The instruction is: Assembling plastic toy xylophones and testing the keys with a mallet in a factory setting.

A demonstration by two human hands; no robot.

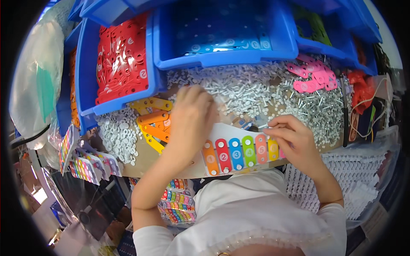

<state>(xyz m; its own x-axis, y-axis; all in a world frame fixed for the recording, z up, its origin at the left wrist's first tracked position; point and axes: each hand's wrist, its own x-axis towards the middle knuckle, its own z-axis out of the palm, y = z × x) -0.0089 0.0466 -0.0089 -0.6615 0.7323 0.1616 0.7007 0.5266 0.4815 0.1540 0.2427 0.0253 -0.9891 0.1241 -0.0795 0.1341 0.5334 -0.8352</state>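
A white toy xylophone [250,154] with a row of coloured, numbered bars lies at the table's near edge, small white caps on the bar ends. Above its right end, my right hand [294,143] pinches a small silver screw [265,126] between thumb and fingertips. My left hand [194,113] is bent down over the near side of the heap of white plastic pieces [239,83], left of the xylophone's top edge. Its fingers are smeared and their tips partly hidden, so what they touch does not show. Orange bars [156,128] and yellow bars [149,103] lie beside my left wrist.
Blue bins with red bars [124,59] and blue bars [230,45] stand at the back. Pink bars [314,76] lie beyond loose silver screws [318,115] at right. White washers [117,134] are heaped at left. Finished xylophones [92,166] hang off the left edge.
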